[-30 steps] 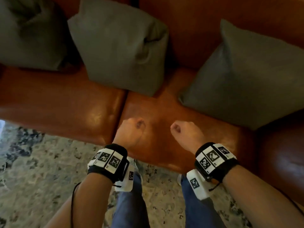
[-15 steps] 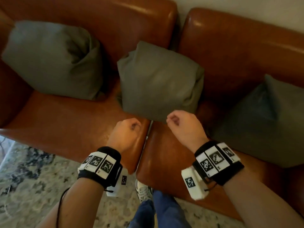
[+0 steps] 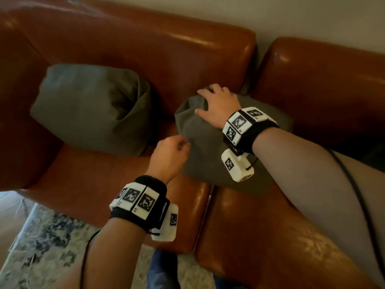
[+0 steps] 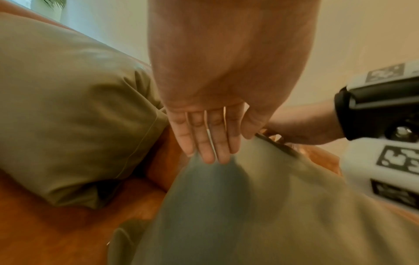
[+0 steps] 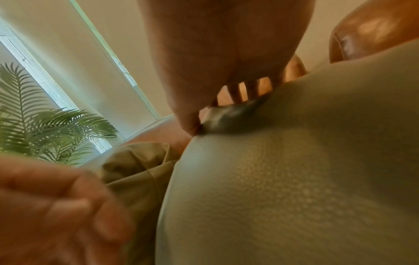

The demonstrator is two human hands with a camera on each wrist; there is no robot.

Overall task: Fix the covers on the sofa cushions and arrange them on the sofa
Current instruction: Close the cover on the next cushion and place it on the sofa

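Head view, setting: brown leather sofa (image 3: 125, 49), two seat sections meeting at a seam, patterned rug (image 3: 41, 243) on the floor in front.
Middle cushion: olive-grey cushion (image 3: 210, 157) standing on the seat over the seam, leaning against the backrest; its top left corner is bunched.
Left cushion: second olive-grey cushion (image 3: 89, 107), propped against the backrest on the left seat, just beside the middle one, with a deep fold in its right side.
Right hand: right hand (image 3: 218, 105) lies on the top corner of the middle cushion, fingers spread and bent over the fabric, thumb on the near face; right wrist view shows the thumb pressing a dent into the cover.
Left hand: left hand (image 3: 168, 155) at the middle cushion's left edge. Left wrist view shows its fingers (image 4: 204, 139) straight and together, tips touching the fabric; the head view looks more curled, possibly from the angle.
Wrist gear: black bands with white marker blocks on both wrists.
Background: palm plant (image 5: 45, 125) beside a window, right wrist view.
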